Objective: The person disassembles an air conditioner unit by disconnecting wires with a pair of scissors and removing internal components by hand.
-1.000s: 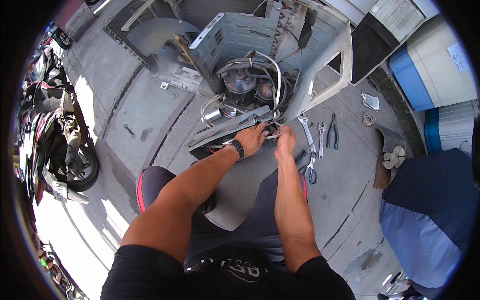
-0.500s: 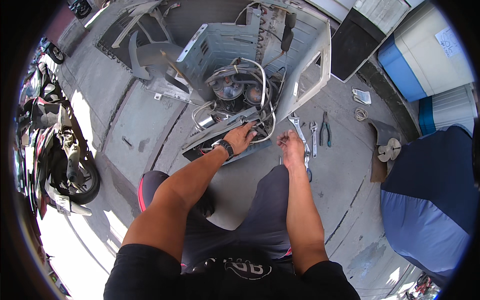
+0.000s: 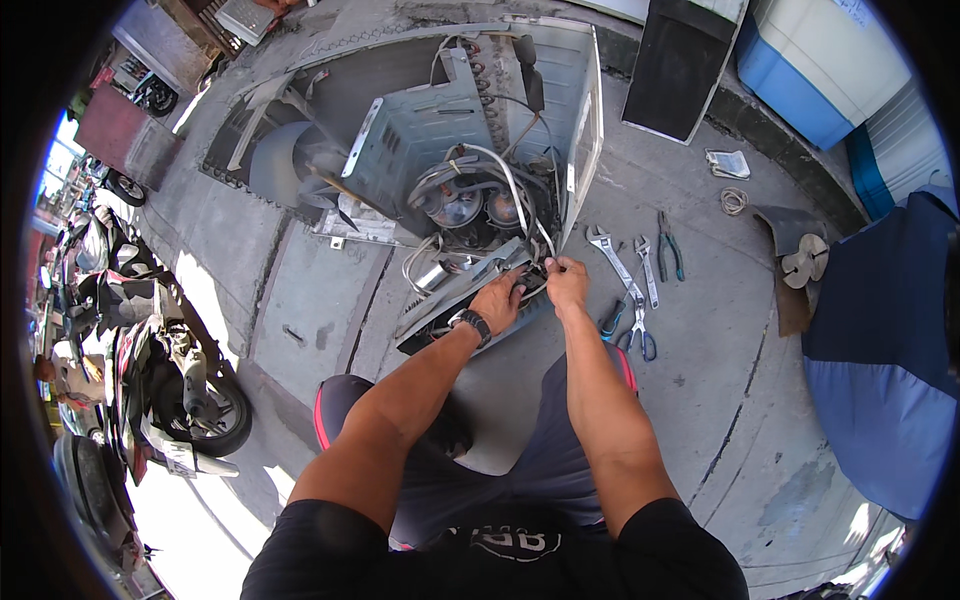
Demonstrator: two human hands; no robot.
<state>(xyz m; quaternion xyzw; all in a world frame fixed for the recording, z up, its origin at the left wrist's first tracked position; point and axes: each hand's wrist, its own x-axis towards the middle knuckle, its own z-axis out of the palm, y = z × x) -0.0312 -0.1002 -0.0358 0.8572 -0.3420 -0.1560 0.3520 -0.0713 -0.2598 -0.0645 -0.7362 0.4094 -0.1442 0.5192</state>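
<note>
In front of me stands an opened air conditioner (image 3: pixel 582 150), its compressor (image 3: pixel 460 208) and tubing exposed. A metal panel with electrical parts (image 3: pixel 420 318) leans at a slant on its near side. My left hand (image 3: pixel 497 300), with a dark watch at the wrist, is closed over that panel, thumb below the fingers. Just to its right, my right hand (image 3: pixel 567 283) pinches at the panel's right end, beside a pale cable (image 3: pixel 522 180). Whatever lies between those fingertips is too small to make out.
On the ground to the right lie a large adjustable wrench (image 3: pixel 614 258), a smaller wrench (image 3: pixel 648 272), pliers (image 3: pixel 669 245) and scissors (image 3: pixel 637 340). Beyond are a cord coil (image 3: pixel 734 201) and a small fan (image 3: pixel 805 262). Motorcycles (image 3: pixel 195 400) stand at the left; a blue cover (image 3: pixel 880 360) is at right.
My right hand has moved up and left to the panel, close to my left hand. The left hand stays on the panel, its fingers now more curled. The whole view has shifted.
</note>
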